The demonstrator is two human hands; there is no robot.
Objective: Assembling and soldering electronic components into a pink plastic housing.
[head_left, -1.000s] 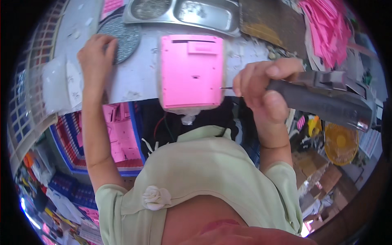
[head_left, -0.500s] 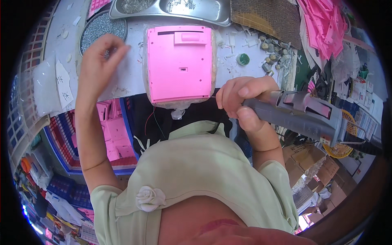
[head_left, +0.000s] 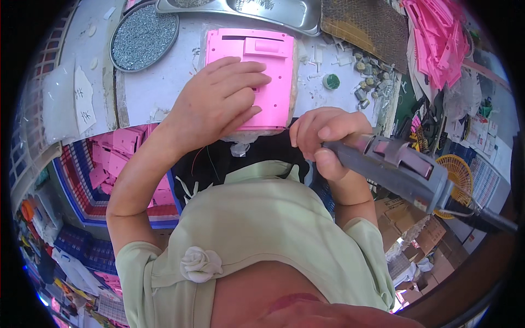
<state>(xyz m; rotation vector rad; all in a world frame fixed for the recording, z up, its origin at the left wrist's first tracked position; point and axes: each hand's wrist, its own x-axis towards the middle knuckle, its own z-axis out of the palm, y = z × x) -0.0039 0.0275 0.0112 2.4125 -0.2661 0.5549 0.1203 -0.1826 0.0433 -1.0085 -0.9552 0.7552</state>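
A pink plastic housing with a slot and a raised block along its far end lies on a plastic-wrapped pad at the table's near edge. My left hand rests over its left half, fingers stretched out and slightly apart, covering part of its middle. In my right hand is a grey electric screwdriver, its body slanting down to the right and its cord trailing off. The screwdriver's tip is by the housing's near right corner, mostly hidden by my fingers. Thin red and green wires hang below the pad.
A round dish of small screws stands back left, beside a metal tray. Small metal parts and a green-topped round piece lie right. Pink parts fill a blue crate below left; more pink pieces are piled far right.
My left hand has moved right from beside the screw dish onto the pink housing. My right hand keeps the electric screwdriver at the near right corner, its rear end slightly lower.
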